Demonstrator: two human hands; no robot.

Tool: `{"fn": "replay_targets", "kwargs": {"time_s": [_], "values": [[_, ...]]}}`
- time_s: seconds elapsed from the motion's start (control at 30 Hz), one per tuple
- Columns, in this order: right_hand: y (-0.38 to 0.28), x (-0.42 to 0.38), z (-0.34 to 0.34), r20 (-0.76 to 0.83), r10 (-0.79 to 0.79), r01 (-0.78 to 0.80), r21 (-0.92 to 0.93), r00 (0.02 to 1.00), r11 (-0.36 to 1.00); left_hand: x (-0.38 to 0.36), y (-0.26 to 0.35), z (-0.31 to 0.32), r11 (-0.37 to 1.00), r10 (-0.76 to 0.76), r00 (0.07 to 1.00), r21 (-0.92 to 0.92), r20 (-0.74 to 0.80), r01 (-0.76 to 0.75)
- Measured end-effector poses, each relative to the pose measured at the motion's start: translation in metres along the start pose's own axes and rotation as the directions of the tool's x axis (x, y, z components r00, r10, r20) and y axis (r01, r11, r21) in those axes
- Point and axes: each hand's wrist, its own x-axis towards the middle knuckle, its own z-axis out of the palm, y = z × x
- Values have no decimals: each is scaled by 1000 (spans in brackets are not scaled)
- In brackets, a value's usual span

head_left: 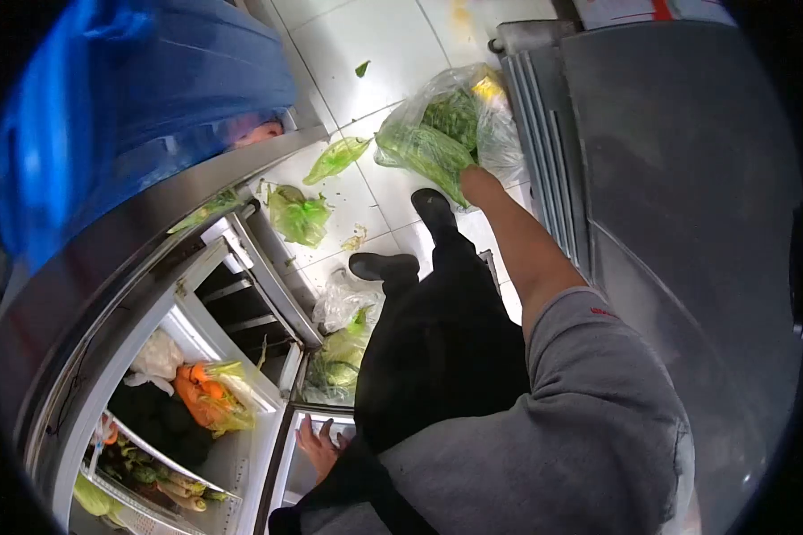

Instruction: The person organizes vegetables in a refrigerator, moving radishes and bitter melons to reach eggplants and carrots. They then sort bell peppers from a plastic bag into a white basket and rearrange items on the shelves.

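Inside the open fridge (248, 446) lies a bag of orange produce (207, 392). A green bag (299, 216) sits on the tiled floor (366, 192). The left hand (323, 448) rests fingers apart by the fridge's edge. Rightward, on the floor, a clear bag of greens (433, 134) meets the right hand (479, 185), whose finger state cannot be told.

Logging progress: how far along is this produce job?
If this is loading, the orange bag inside the open fridge looks done. The right hand appears to grip the large bag of greens. Probably left: the smaller green bags on the floor.
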Motion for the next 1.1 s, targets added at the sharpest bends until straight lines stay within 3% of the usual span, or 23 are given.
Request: {"fn": "replay_targets", "kwargs": {"time_s": [0.03,0.1,0.13,0.17,0.2,0.23,0.27,0.33,0.47,0.53,0.57,0.6,0.67,0.73,0.77,0.8,0.87,0.9,1.0,1.07,1.1], "values": [[4,17,12,23,-11,11,5,1000,1000,10,11,8,997,-53,996,-46,70,57],[8,47,17,130,-95,128,-275,987,953,51,41,10,972,-171,969,-129,181,195],[22,68,39,150,-109,146,-264,983,953,72,52,14,971,-187,962,-115,197,212],[51,90,66,192,-218,290,-578,957,763,88,59,17,933,-251,946,-209,205,293],[70,104,89,263,-308,383,-805,915,453,98,63,19,880,-314,925,-301,215,369],[79,108,73,429,-184,457,-717,884,527,103,66,23,873,-325,920,-304,219,381],[109,115,103,221,-177,266,-490,959,830,103,66,28,870,-333,914,-298,234,393],[97,88,59,490,-54,336,-507,870,794,100,68,35,867,-345,907,-288,243,407],[106,51,33,474,46,203,-461,879,864,97,66,43,838,-272,909,-386,317,385],[137,63,55,312,211,-32,-493,926,869,101,66,46,836,-274,900,-379,338,397],[141,75,56,223,283,-175,-408,933,896,104,65,46,839,-277,893,-363,355,404],[137,82,51,225,282,-173,-407,933,897,109,65,45,844,-280,885,-344,371,411],[127,102,42,0,183,-169,-379,983,910,122,69,43,833,-287,888,-364,360,417],[130,120,40,-81,370,-378,-258,925,889,131,68,41,873,-252,890,-307,380,379],[142,139,55,-5,496,-494,-94,869,864,132,65,43,874,-259,890,-300,377,381],[147,145,74,-5,490,-488,-87,872,868,133,63,45,843,-292,876,-330,384,425],[151,161,101,-148,495,-516,-187,856,836,136,58,51,806,-331,862,-360,385,470],[131,144,76,-194,395,-437,-291,898,851,138,56,53,826,-300,863,-342,406,448],[146,156,78,-173,304,-349,-380,937,857,144,57,62,844,-275,850,-312,449,437],[145,160,85,-79,263,-270,-434,962,859,146,56,68,851,-240,865,-333,441,406],[136,156,85,7,189,-146,-606,982,782,147,58,68,850,-240,863,-334,444,408]]}}
